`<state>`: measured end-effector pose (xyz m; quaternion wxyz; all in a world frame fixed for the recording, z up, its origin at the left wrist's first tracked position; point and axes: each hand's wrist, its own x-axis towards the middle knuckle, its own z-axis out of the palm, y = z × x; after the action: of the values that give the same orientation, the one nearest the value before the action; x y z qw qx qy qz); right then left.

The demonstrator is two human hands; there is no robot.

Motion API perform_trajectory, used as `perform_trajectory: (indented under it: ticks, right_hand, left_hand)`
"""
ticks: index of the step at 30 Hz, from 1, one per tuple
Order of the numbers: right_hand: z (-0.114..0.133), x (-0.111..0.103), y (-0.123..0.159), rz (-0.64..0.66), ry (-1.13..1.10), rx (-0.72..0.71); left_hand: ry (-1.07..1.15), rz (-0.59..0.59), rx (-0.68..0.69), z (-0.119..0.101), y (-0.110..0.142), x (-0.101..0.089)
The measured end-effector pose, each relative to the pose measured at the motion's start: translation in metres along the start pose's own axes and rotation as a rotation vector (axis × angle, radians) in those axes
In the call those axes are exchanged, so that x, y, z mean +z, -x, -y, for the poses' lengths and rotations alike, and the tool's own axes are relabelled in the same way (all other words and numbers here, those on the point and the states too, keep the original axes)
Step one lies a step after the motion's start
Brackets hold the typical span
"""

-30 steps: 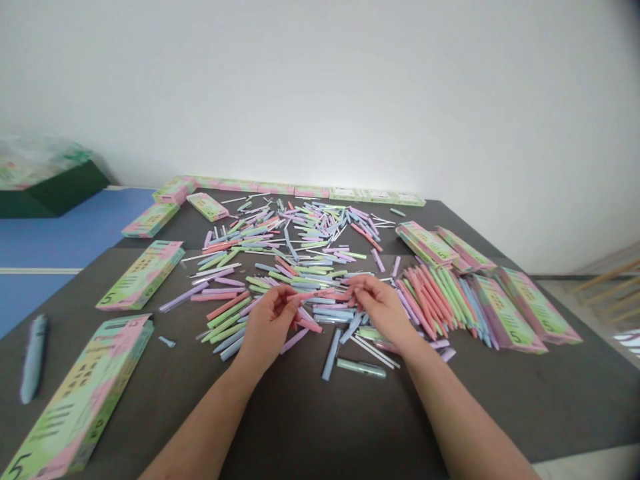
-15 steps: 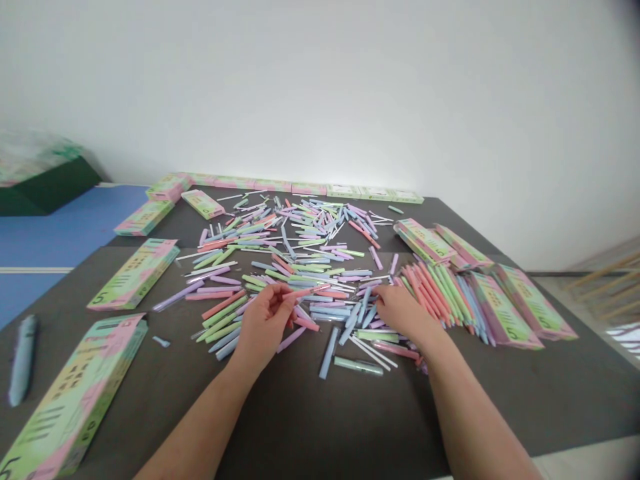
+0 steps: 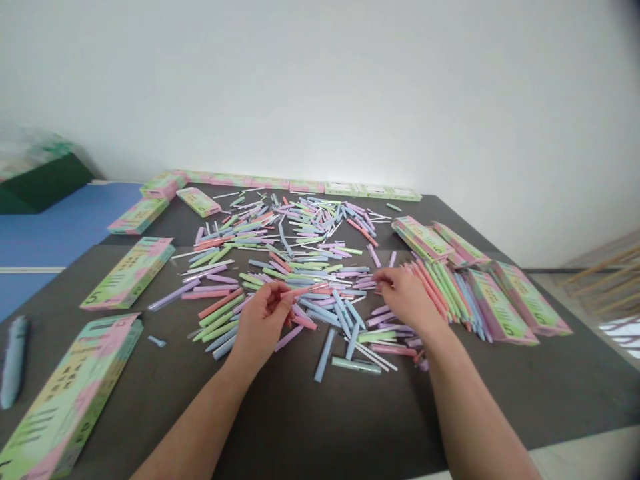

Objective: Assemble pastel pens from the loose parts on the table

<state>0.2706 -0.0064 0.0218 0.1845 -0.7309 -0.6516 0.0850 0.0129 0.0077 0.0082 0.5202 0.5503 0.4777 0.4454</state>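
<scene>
A wide heap of loose pastel pen parts (image 3: 300,260) in pink, green, blue and purple, with thin white refills, covers the middle of a dark table (image 3: 320,427). My left hand (image 3: 263,320) is closed in a pinch on a pink pen barrel (image 3: 303,291) that points right over the heap. My right hand (image 3: 405,297) rests on the heap's right side, fingers curled on a small pink piece I cannot name. Right beside that hand a neat row of assembled pens (image 3: 445,287) lies against flat boxes.
Flat pastel pen boxes lie at the left (image 3: 127,273), near left (image 3: 65,393), along the far edge (image 3: 300,187) and at the right (image 3: 500,300). A blue pen (image 3: 13,360) lies at the far left. A blue floor mat (image 3: 60,227) and a green box (image 3: 45,177) are beyond.
My right hand let go of the pink barrel's end and moved right toward the row of assembled pens. The left hand kept the barrel and hardly moved.
</scene>
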Motion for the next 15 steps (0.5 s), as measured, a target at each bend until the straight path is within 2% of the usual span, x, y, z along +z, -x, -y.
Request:
perform_trajectory:
  ticks: [2, 5, 7, 9, 15]
  right_hand:
    - [-0.017, -0.011, -0.004, -0.040, 0.016, 0.060]
    - [-0.024, -0.014, -0.005, 0.074, -0.005, 0.047]
    - [-0.018, -0.006, -0.004, 0.159, -0.034, -0.012]
    - [-0.008, 0.005, -0.002, 0.191, -0.057, -0.081]
    - [0.009, 0.035, -0.004, 0.144, -0.021, -0.213]
  left_hand:
    - [0.002, 0.003, 0.000, 0.000, 0.000, 0.000]
    - [-0.014, 0.004, -0.003, 0.001, 0.000, 0.000]
    - [-0.016, 0.003, -0.003, 0.001, 0.000, 0.000]
    - [-0.009, 0.006, -0.003, 0.001, 0.000, -0.001]
    - [0.008, 0.012, -0.002, 0.001, 0.000, 0.000]
